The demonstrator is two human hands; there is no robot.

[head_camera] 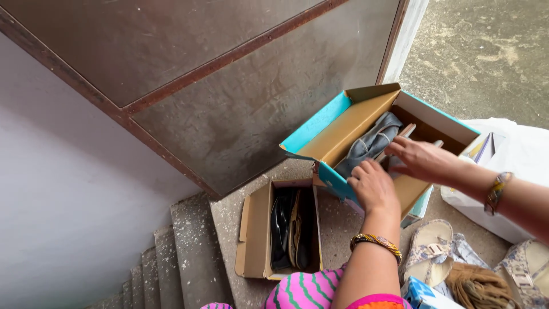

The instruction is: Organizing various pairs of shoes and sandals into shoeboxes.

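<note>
Both hands were inside the teal-edged cardboard shoebox (pixel 349 123), which sat tilted on the concrete landing (pixel 337 223) against the dark metal door (pixel 229 97). The left hand (pixel 372 186) lay on the grey shoe (pixel 370 143), its fingers (pixel 359 171) curled down onto the upper; it looked like a loose grip, though the view did not settle whether they had closed around it. The right hand (pixel 422 160) reached across from the far side, fingers (pixel 397 150) spread fairly wide and flat, touching what may be a second shoe or the box wall.

To do this well, I judged that one hand should steady the tilted box while the other seats the shoe heel-down along the long side, so nothing catches the open lid flap.

The teal box held the grey footwear. Beside it, a plain brown shoebox (pixel 254 234) lay open with a black shoe (pixel 281 226) and a tan-lined mate inside. Pale patterned sandals (pixel 432 249) lay loose on the landing near a white bag (pixel 514 154).
</note>
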